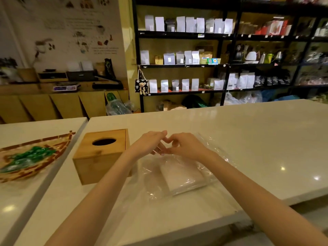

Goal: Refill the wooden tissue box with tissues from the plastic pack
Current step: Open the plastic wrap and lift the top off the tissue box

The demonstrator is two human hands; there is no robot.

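The wooden tissue box [101,155] stands on the white counter, left of centre, its oval top slot dark. To its right lies the clear plastic pack [179,176] with a white stack of tissues inside. My left hand [150,142] and my right hand [184,146] meet above the pack's far end, fingertips together, pinching the loose plastic there. Both forearms reach in from the bottom of the view, and the left forearm crosses in front of the box's right corner.
A woven basket [44,162] with green-wrapped items sits on the adjoining counter at the left, across a narrow gap [78,139]. The white counter [257,139] stretches far right. Its front edge [248,217] drops away at lower right. Black shelves [186,64] with pouches stand behind.
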